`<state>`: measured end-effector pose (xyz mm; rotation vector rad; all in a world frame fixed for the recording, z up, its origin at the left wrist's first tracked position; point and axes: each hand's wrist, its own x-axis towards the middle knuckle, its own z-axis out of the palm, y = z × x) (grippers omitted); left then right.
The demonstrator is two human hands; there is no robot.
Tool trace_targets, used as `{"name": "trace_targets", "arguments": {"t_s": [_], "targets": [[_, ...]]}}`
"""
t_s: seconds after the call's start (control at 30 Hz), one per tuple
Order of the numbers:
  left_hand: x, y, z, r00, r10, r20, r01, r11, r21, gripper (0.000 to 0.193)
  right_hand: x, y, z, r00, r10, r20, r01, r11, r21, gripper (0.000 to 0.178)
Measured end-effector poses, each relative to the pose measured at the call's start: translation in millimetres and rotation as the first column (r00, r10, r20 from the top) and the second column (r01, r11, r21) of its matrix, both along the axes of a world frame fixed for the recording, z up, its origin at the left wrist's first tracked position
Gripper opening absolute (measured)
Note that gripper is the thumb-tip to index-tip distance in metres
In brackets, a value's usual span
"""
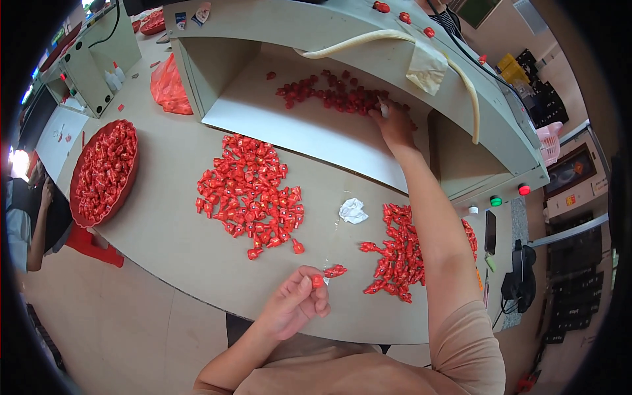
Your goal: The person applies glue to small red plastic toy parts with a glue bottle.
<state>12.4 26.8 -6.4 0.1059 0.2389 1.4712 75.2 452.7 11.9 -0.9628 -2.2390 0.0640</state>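
My left hand [297,304] is closed near the table's front edge, pinching a small red plastic piece [317,282] between thumb and fingers. Just past its fingertips lies a small red figurine [336,270], with a whitish bit beside it. My right hand [396,126] reaches into the bench's open bay, its fingers closed on a small whitish thing [384,107] whose kind I cannot make out. Around that hand are scattered dark red pieces [336,95]. Beneath my right forearm, rows of red figurines [395,253] are partly hidden.
Many loose red parts [253,191] cover the table's middle. A red scalloped tray [136,161] heaped with red pieces stands at left. A crumpled white tissue [353,210] lies near centre. The bay's hood [368,26] arches overhead, carrying a pale hose [355,41]. A red bag [170,87] sits beside it.
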Motion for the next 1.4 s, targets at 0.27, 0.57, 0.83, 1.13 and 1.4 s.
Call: {"name": "trace_targets", "arguments": {"t_s": [0.27,0.57,0.83,1.13,1.4], "targets": [[-1,-2,-4,1.0,0.005,-0.015,-0.005,0.999,0.035,0.019,4,-43,25,0.985,0.029,0.172,0.02,0.961,-0.277,0.032],[1,-2,-13,0.994,0.042,-0.096,-0.036,0.997,0.069,0.024,68,-228,63,0.778,-0.099,-0.621,-0.598,0.19,-0.779,0.014],[4,0,-13,0.977,0.129,-0.171,-0.122,0.991,0.046,0.026,86,-310,64,0.804,-0.081,-0.589,-0.57,0.176,-0.802,0.02],[11,-5,-3,0.936,0.186,-0.299,-0.19,0.982,0.017,0.024,88,-328,83,0.933,-0.067,-0.354,-0.338,0.183,-0.923,0.02],[12,-4,-10,0.932,0.243,-0.269,-0.246,0.969,0.021,0.019,73,-335,95,0.963,0.059,-0.265,-0.268,0.356,-0.895,0.016]]}}
